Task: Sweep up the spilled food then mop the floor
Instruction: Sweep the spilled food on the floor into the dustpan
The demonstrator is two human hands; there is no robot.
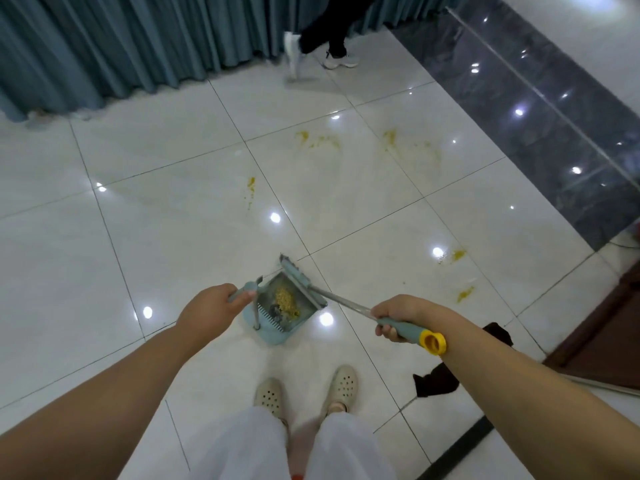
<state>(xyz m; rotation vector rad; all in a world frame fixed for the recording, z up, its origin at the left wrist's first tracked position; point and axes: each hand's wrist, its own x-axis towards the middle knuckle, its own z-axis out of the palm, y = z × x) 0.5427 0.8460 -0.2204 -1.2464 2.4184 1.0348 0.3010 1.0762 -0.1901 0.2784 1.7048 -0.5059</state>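
Your left hand (207,308) grips the dustpan (277,306) handle, pan mouth at 1 o'clock; right hand (394,315) fingers wrap the broom (304,282) — head blocks the food (286,299) inside.

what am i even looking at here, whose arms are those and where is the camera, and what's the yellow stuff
There is no machine here. A person wears a wide-angle camera on the head, and it looks forward and down, so the two bare arms reaching in from the bottom are the wearer's own, with their pale shoes below.

The left hand grips the handle of a pale blue dustpan standing on the white tiled floor. The right hand grips the handle of a broom, whose head sits at the mouth of the pan. Inside the pan is a heap of yellow food crumbs, already swept up.

More yellow smears and spots are still spread over the tiles farther out and to the right. At the top, beside a blue curtain, you see another person's legs walking by.
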